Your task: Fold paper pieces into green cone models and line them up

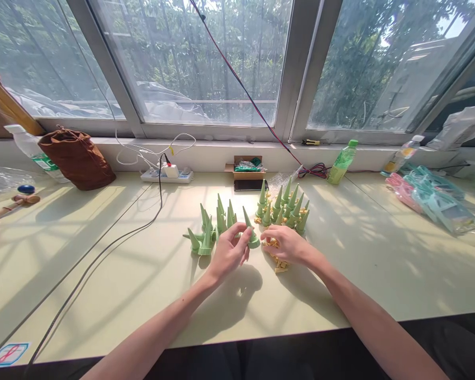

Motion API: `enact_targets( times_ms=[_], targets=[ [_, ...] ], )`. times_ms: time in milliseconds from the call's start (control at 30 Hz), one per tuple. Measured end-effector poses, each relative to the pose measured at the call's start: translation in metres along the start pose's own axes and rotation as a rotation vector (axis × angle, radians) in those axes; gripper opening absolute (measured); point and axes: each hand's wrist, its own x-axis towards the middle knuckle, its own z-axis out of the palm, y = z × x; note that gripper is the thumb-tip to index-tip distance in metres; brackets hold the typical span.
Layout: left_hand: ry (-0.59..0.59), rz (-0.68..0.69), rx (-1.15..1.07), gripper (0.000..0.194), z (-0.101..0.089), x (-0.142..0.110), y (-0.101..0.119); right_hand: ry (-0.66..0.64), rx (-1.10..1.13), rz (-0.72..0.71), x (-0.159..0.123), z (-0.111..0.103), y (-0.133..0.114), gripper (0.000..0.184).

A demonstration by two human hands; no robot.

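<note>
My left hand (231, 247) grips a green pointed cone (251, 231) with a wide round base, held tilted above the table. My right hand (285, 243) is just to its right, over a pile of small yellow pieces (282, 265). Its fingers are bent and drawn together at the pile; whatever is between them is too small to make out. To the left of my left hand is a group of plain green cones (206, 240), some upright and one lying sideways. Behind my right hand stand several green cones with yellow pieces on them (287, 206).
A small open cardboard box (248, 171) and a black phone (250, 185) lie at the back. A power strip (167, 175) trails a black cable (142, 227) over the left side. A green bottle (342, 162), a brown bag (77, 161) and plastic packages (435, 198) stand farther out.
</note>
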Motion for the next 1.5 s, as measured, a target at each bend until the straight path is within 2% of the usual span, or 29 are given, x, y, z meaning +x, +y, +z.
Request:
enact_targets(
  times_ms=[300, 467, 733, 1067, 1267, 1500],
  targets=[
    [-0.035, 0.017, 0.088, 0.029, 0.004, -0.004, 0.002, 0.080, 0.012, -0.016, 0.003, 0.015, 0.005, 0.016],
    [-0.025, 0.022, 0.103, 0.028, 0.004, -0.004, 0.004, 0.105, -0.007, 0.021, 0.004, 0.018, 0.005, 0.019],
    [-0.015, 0.018, 0.140, 0.028, 0.004, -0.004, 0.003, 0.052, -0.073, 0.068, 0.003, 0.012, -0.003, 0.016],
    [-0.011, 0.006, 0.172, 0.028, 0.003, -0.004, 0.003, 0.078, -0.051, 0.048, 0.005, 0.018, 0.000, 0.019],
    [-0.003, 0.008, 0.178, 0.029, 0.003, -0.004, 0.003, 0.175, 0.044, 0.033, 0.007, 0.018, 0.000, 0.020],
    [0.008, 0.016, 0.175, 0.029, 0.003, -0.004, 0.002, 0.320, 0.164, 0.009, 0.008, 0.019, -0.002, 0.012]
  ],
)
